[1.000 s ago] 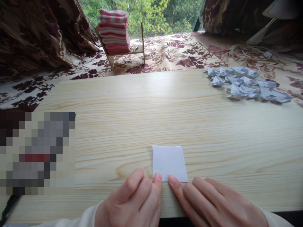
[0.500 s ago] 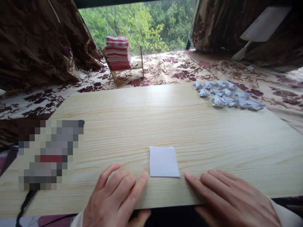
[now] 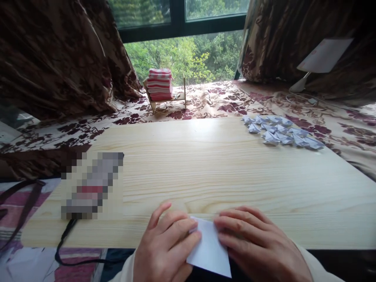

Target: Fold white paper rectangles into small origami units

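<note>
A small white paper square (image 3: 210, 248) is tilted at the near edge of the table, its lower part sticking out over the edge. My left hand (image 3: 169, 246) pinches its left side, with the little finger raised. From the other side, the fingers of my right hand (image 3: 258, 243) close along the paper's right edge; the thumb beneath is hidden. Several folded white paper pieces (image 3: 277, 129) lie grouped at the table's far right corner.
The pale wooden table (image 3: 164, 164) carries a blurred-out flat device (image 3: 94, 186) with a black cable (image 3: 60, 246) at left. Behind stand a small wooden rack (image 3: 169, 101) with striped pink towels (image 3: 160, 84) and a white lamp (image 3: 324, 56).
The paper, flat on the table between my apart hands before, is now gripped, tilted and drawn to the table's near edge. My head view has shifted up and to the left.
</note>
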`<action>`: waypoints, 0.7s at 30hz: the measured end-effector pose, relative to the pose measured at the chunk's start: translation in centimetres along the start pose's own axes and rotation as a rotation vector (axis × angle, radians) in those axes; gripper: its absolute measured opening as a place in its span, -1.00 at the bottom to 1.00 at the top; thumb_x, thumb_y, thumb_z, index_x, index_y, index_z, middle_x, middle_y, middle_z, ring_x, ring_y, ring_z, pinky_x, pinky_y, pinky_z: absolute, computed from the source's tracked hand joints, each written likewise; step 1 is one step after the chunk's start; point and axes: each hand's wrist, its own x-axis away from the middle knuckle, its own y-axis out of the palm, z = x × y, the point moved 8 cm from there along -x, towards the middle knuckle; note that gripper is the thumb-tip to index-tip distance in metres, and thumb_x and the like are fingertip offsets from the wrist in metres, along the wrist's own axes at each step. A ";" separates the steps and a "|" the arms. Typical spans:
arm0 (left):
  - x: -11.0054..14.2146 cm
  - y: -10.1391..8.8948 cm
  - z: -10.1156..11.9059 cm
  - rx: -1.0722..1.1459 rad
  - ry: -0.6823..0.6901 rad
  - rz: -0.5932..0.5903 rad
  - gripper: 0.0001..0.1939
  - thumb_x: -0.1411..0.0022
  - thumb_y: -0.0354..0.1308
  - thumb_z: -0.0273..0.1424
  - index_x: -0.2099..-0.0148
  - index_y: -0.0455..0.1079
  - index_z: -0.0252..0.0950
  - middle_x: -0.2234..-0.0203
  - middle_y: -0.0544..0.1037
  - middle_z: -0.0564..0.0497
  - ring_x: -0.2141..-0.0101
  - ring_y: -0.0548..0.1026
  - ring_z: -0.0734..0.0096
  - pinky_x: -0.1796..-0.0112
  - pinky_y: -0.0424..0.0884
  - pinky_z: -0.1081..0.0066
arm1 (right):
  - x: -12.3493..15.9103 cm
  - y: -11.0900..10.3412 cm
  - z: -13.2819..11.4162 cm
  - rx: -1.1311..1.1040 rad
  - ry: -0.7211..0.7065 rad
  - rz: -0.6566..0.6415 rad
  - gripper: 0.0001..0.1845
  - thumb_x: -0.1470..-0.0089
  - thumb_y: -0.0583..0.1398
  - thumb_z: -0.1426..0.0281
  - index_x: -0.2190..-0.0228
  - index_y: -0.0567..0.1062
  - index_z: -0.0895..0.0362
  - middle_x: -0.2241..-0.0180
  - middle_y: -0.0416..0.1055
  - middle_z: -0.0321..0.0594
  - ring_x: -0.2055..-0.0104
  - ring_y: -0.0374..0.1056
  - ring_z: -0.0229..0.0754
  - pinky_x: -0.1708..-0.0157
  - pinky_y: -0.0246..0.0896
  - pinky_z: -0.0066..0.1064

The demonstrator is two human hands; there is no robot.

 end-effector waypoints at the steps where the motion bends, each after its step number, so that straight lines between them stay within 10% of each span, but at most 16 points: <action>1: -0.7 -0.4 -0.5 0.072 -0.078 -0.017 -0.79 -0.15 0.04 -0.55 0.25 0.46 -0.22 0.39 0.55 0.06 0.26 0.42 0.38 -0.04 0.12 0.19 | -0.6 -0.3 0.2 -0.097 0.037 -0.023 -0.80 -0.12 0.07 0.42 0.33 0.50 0.03 0.29 0.50 -0.25 0.16 0.35 -0.23 0.15 0.21 -0.36; 8: -7.7 -1.4 -6.2 0.502 -0.591 -0.118 -0.80 -0.10 0.12 -0.33 0.45 0.47 -0.35 0.52 0.52 -0.01 0.40 0.45 0.34 0.29 0.33 0.38 | -8.7 0.6 6.4 -0.671 0.519 -0.212 -0.71 0.00 0.18 0.21 0.32 0.53 0.15 0.45 0.45 -0.18 0.42 0.35 -0.22 0.46 0.27 -0.45; 13: -11.1 0.9 -10.3 0.887 -0.640 -0.144 -0.60 0.05 0.21 -0.16 0.26 0.50 -0.39 0.47 0.57 -0.04 0.38 0.48 0.29 0.29 0.37 0.35 | -12.8 3.5 11.0 -0.832 0.621 -0.123 -0.63 0.16 0.26 0.13 0.49 0.51 0.23 0.68 0.29 -0.33 0.66 0.09 -0.40 0.69 0.00 -0.53; 21: -10.5 2.4 -12.7 0.752 -0.594 -0.014 -0.79 -0.01 0.17 -0.30 0.39 0.48 -0.36 0.47 0.52 -0.04 0.33 0.45 0.26 0.21 0.34 0.27 | -11.8 4.1 12.7 -0.653 0.508 0.076 -0.80 0.04 0.20 0.28 0.51 0.43 0.18 0.57 0.33 -0.28 0.53 0.20 -0.31 0.55 0.13 -0.45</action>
